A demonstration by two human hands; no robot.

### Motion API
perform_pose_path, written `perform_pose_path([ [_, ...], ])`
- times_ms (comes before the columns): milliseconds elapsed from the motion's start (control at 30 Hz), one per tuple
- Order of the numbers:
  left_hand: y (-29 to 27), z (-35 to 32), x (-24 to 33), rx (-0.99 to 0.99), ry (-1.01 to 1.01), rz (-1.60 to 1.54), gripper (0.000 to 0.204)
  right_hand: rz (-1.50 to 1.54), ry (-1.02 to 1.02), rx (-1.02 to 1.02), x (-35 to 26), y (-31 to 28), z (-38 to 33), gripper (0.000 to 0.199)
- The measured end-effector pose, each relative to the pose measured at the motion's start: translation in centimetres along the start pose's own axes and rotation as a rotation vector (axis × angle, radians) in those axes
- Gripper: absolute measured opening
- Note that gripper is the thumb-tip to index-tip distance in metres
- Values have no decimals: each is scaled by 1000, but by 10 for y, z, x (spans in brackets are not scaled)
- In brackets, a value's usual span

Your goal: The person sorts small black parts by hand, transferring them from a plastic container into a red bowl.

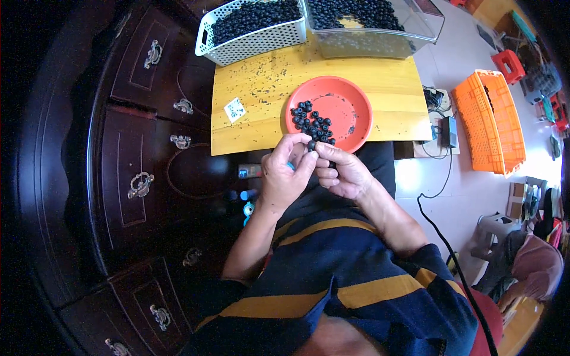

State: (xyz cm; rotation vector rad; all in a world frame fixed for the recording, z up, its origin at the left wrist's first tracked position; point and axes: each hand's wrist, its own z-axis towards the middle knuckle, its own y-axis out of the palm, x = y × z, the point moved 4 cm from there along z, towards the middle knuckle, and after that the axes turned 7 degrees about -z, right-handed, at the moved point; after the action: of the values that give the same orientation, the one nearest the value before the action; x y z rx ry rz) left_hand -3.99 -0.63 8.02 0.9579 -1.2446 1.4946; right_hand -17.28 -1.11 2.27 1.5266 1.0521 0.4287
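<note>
Both my hands meet at the near rim of a round red tray [359,98], fingertips pinched together around one small black round part [312,145]. My left hand [284,172] grips it from the left, with a bit of blue showing between its fingers. From the other side, the thumb and forefinger of my right hand [350,175] pinch at the same part; something dark shows under its curled fingers, too hidden to name. Several more black round parts [306,118], some with a hole in the middle, lie in the left half of the tray.
A white perforated basket [255,44] and a clear plastic bin [368,44], both full of black parts, stand on the yellow table [392,89]. A white printed card [234,110] and dark crumbs lie there. Dark drawers [127,172] rise left; an orange crate [490,121] stands right.
</note>
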Motion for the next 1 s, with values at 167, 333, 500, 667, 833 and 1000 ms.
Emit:
perform_pose_path([
  [167, -7, 2, 4, -149, 3, -111, 28, -243, -112, -18, -8, -5, -3, 19],
  [333, -10, 3, 15, -173, 57, -99, 24, -466, -187, -14, -13, 0, -6, 21],
  [500, -4, 0, 21, -59, 152, -6, 23, -309, -185, 21, -8, 4, -4, 17],
  [667, -5, -8, 26, 104, 463, 173, 25, -214, -197, 0, -7, 12, -5, 15],
  [833, -10, -8, 34, 122, 612, 280, 22, -154, -200, 2, -5, 18, -4, 16],
  [1000, -15, -10, 31, 118, 476, 290, 20, -178, -220, -13, -10, 19, -4, 19],
])
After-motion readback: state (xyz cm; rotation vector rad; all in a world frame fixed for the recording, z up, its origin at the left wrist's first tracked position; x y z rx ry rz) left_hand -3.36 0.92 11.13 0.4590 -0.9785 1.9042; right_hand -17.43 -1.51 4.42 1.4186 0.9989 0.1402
